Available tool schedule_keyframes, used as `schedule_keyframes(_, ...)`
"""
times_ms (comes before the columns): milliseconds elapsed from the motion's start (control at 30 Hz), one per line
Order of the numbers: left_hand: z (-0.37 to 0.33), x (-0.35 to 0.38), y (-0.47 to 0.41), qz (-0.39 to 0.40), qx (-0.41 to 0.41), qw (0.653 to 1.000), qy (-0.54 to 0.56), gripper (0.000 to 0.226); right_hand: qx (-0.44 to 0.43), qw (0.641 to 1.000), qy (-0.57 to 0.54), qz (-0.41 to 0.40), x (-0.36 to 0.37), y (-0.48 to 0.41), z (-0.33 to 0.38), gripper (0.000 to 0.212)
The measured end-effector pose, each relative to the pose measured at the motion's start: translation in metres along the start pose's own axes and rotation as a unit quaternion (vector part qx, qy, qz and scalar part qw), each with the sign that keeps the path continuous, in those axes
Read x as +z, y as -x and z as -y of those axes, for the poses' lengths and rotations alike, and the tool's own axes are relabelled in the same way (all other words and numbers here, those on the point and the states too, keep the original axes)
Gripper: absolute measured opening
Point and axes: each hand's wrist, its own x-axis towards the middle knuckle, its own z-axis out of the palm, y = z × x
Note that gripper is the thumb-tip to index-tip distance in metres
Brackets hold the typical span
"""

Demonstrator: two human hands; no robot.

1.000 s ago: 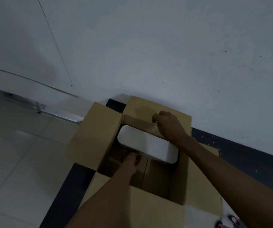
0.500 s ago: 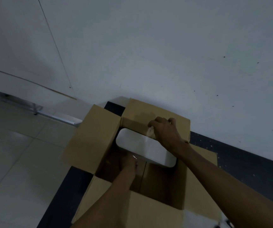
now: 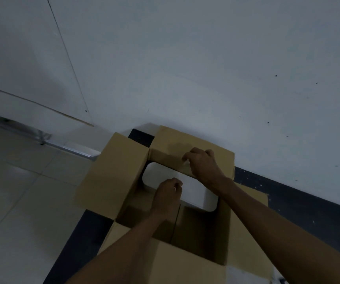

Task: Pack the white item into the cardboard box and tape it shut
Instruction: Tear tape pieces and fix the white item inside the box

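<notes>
An open cardboard box (image 3: 113, 173) stands on the floor against the wall, all flaps spread outward. The white item (image 3: 198, 194), a rounded rectangular block, lies inside along the far side of the box. My right hand (image 3: 203, 168) grips its far edge, fingers curled down between the item and the far flap (image 3: 169, 143). On the item's near edge, my left hand (image 3: 167, 192) has its fingers curled over the top. The item's underside and the box floor beneath it are hidden.
A white wall (image 3: 206, 68) rises right behind the box, with a dark skirting strip (image 3: 288, 193) along its base. Pale floor tiles (image 3: 21, 191) spread to the left, and a metal rail (image 3: 68, 148) runs along the wall there.
My left hand has come up from under the item's near side onto its near top edge. My right hand slid slightly along the far edge. The white item sits a bit lower in the box.
</notes>
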Motion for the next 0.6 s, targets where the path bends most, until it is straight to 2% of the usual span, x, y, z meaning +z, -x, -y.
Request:
schedule_keyframes(233,0.007,-0.004,-0.019,0.025,0.029,0.999,-0.022,0.025,-0.011,1.000,0.005,-0.009,0.008,0.005,0.001,0.053)
schedule_keyframes(400,0.009,-0.008,-0.034,0.062,0.032,0.998,0.001,0.025,-0.008,0.999,0.008,-0.044,0.017,0.011,0.008,0.073)
schedule_keyframes(600,0.014,-0.014,-0.043,0.127,-0.005,0.991,0.033,0.023,0.001,0.999,-0.009,-0.043,0.017,0.021,0.020,0.052)
